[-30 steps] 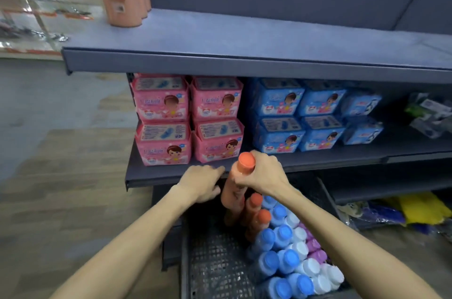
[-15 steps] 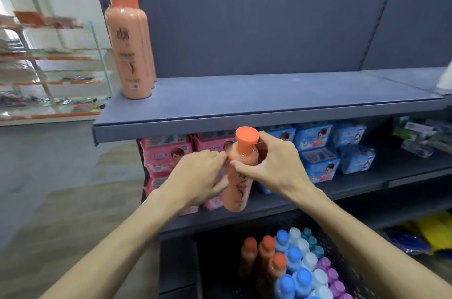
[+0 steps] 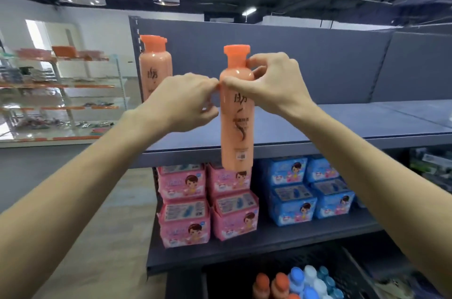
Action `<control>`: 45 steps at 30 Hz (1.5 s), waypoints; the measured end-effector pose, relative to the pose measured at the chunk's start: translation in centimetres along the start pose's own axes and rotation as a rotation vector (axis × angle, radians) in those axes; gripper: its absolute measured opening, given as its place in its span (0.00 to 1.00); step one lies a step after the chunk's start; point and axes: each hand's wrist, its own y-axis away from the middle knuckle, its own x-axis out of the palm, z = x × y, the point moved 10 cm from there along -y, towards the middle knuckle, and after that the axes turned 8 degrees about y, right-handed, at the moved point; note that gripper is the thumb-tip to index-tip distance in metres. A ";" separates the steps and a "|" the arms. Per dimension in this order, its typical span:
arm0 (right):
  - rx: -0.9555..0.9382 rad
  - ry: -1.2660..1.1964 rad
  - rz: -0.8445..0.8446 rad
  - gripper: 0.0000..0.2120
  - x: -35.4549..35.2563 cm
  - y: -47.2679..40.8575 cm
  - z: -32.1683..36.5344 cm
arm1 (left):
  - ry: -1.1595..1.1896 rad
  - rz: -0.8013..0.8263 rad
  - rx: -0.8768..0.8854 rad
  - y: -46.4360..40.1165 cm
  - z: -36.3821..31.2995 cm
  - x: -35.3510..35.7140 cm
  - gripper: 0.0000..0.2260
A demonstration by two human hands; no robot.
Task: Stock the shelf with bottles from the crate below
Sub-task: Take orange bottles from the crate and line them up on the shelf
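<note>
1. At frame centre, a person's right hand (image 3: pixel 271 83) pinches the neck and shoulder of an upright orange bottle (image 3: pixel 236 112), held in the air in front of the grey shelf (image 3: pixel 342 125).
2. The left hand (image 3: pixel 186 100), fingers curled, meets the bottle's left shoulder.
3. Upper left of centre, matching orange bottles (image 3: pixel 154 68) stand in a row at the shelf's left end.
4. On the shelf below, pink packs (image 3: pixel 208 203) sit stacked beside blue packs (image 3: pixel 310 191).
5. At the bottom edge, a dark crate (image 3: pixel 352 264) holds orange-, blue- and white-capped bottles (image 3: pixel 296 281).
</note>
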 end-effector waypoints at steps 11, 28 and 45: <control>-0.018 -0.051 0.013 0.20 3.6 -5.9 2.9 | -0.192 0.071 -0.174 -3.1 6.9 -1.7 0.10; -0.097 -0.042 0.380 0.30 14.5 0.9 -0.7 | -0.001 0.047 -0.178 3.5 9.5 5.2 0.20; -0.141 -0.034 0.379 0.28 20.4 0.3 7.3 | -0.046 0.107 -0.428 9.4 17.4 3.8 0.18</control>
